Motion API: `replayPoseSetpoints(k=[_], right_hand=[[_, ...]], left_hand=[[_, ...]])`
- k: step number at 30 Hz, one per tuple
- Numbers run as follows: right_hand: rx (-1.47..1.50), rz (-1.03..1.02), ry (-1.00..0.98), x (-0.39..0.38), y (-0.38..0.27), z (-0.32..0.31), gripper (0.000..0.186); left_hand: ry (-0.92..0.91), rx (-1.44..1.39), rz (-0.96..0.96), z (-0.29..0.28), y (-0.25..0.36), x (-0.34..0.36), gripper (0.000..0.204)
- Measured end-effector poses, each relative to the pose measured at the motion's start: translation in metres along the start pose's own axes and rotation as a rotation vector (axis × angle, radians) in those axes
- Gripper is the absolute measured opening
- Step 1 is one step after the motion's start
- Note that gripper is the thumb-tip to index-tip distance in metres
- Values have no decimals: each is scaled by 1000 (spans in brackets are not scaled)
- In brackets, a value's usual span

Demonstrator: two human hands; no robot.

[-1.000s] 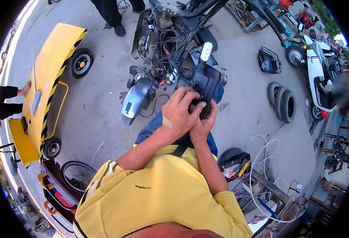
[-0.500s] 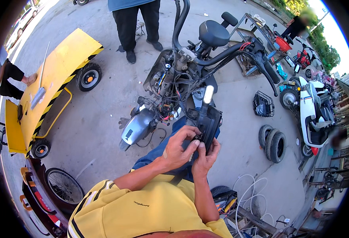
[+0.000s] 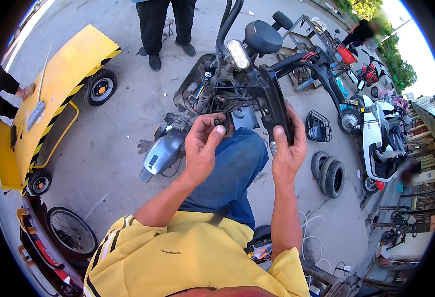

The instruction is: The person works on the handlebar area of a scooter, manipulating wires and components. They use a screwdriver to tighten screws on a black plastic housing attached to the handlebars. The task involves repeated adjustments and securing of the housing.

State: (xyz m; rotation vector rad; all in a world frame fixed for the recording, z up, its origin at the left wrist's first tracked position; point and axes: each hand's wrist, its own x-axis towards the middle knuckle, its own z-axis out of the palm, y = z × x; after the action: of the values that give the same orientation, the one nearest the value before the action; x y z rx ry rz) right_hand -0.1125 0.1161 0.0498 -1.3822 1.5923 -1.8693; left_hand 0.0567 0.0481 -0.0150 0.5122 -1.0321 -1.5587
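Observation:
My right hand (image 3: 287, 151) is wrapped round the lower end of a long black plastic panel (image 3: 273, 101), thumb on its near face. At the panel's upper end sits an oval clear-lensed lamp (image 3: 238, 54). My left hand (image 3: 203, 146) is closed in a pinch on a small dark part (image 3: 221, 122), whose kind I cannot make out. Both hands are above my blue-trousered knee (image 3: 227, 163). Just beyond them stands a stripped electric scooter (image 3: 212, 94) with loose wires and bare handlebars; the panel overlaps part of it.
A silver-grey fender-like part (image 3: 162, 152) lies left of the scooter. At right are a black wire basket (image 3: 318, 125), several tyres (image 3: 328, 173) and a white scooter (image 3: 375, 138). A yellow cart (image 3: 64, 79) with a broom (image 3: 37, 114) stands left. A person (image 3: 165, 29) stands ahead.
My hands have moved apart. The right has carried the black panel and lamp up and to the right; the left has moved left with the small part. The view has shifted slightly.

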Motion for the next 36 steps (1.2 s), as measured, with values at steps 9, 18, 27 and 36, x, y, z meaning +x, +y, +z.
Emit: replayPoseSetpoints(k=[9,18,27,36], right_hand=[[1,-1,-71,67,-7,16,45],[-59,-94,-128,93,-15,31,40],[-120,-156,-128,108,-5,37,39],[-143,-104,-224,126,-4,47,37]], left_hand=[[11,11,-4,-6,1,34,24],[73,29,-4,-8,2,55,19],[98,1,-55,-11,-5,65,18],[146,-99,-105,-23,-12,89,18]])
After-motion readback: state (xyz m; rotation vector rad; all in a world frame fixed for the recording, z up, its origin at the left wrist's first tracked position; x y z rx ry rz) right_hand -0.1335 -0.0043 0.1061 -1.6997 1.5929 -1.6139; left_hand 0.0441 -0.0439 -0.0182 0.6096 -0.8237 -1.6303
